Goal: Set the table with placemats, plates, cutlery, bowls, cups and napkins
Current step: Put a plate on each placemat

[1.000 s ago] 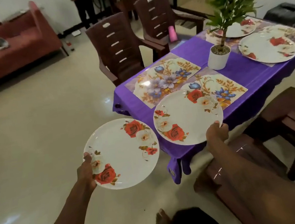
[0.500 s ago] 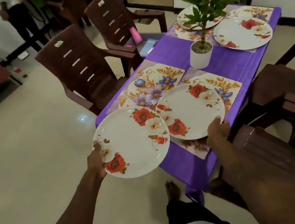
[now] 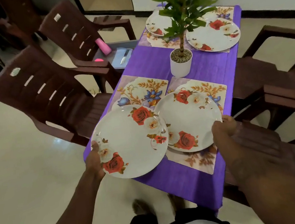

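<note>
1. Left grip [image 3: 94, 161] pinches left plate [image 3: 130, 141] by its rim, above near-left placemat [image 3: 140, 92] at the bench [image 3: 154, 61] edge.
2. Right grip [image 3: 223, 131] holds right plate [image 3: 189, 119] by its rim, low over near-right placemat [image 3: 200, 159]; contact we can't tell.
3. Same head view: far-left plate [image 3: 155, 25] and far-right plate [image 3: 213, 36] already sit on mats, so we read this as plate-laying, half done.
4. Next we'd need both plates lowered flat, centred on mats, then released.

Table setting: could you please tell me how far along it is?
Done: floral placemats laid; two far rose-printed white plates placed. In hand: left hand and right hand each hold a rose plate above the near placemats. Left: cutlery, bowls, cups, napkins.
</note>
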Tool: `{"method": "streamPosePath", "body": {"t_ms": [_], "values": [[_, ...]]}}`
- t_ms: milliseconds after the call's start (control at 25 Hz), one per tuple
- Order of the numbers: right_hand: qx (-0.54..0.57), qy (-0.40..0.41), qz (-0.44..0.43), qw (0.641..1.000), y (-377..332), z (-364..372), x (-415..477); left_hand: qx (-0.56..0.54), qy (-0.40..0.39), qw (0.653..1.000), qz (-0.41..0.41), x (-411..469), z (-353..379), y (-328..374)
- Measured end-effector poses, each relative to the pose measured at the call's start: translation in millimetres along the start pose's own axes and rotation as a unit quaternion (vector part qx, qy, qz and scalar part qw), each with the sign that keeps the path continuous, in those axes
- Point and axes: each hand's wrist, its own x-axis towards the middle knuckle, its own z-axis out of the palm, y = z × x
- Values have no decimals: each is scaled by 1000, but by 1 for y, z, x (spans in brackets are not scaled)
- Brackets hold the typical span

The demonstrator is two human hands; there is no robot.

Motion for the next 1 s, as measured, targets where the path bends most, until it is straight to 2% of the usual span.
{"method": "streamPosePath", "body": {"t_ms": [80, 160, 280, 360, 440, 480, 600, 680, 800, 840, 920, 1000], "values": [[-43, -26, -8, 999, 1, 2, 3, -45, -62, 997, 7, 19, -7, 11], [-103, -9, -48, 994, 14, 9, 12, -26, -37, 999, 3, 37, -9, 21], [-76, 29, -149, 986, 7, 44, -31, 4, -28, 999, 24, 66, -11, 44], [-50, -45, -234, 970, -9, 81, -86, 24, -8, 999, 24, 96, -12, 59], [-79, -160, -240, 954, -19, 122, -136, 62, 4, 998, 27, 107, -4, 80], [-116, -193, -219, 949, -20, 141, -154, 78, 14, 996, 36, 111, -1, 91], [-202, -187, -194, 941, -10, 181, -186, 119, 38, 991, 50, 135, -7, 118], [-223, -187, -183, 939, -11, 190, -197, 137, 25, 989, 48, 153, -13, 132], [-290, -161, -246, 911, -12, 196, -204, 174, 14, 984, 43, 172, -7, 138], [-323, -150, -285, 890, -6, 200, -201, 194, 11, 980, 51, 178, -1, 139], [-386, -149, -307, 857, 2, 201, -199, 258, 4, 964, 70, 187, 8, 141], [-419, -160, -314, 837, 11, 203, -199, 390, -7, 915, 100, 195, 14, 149]]}}
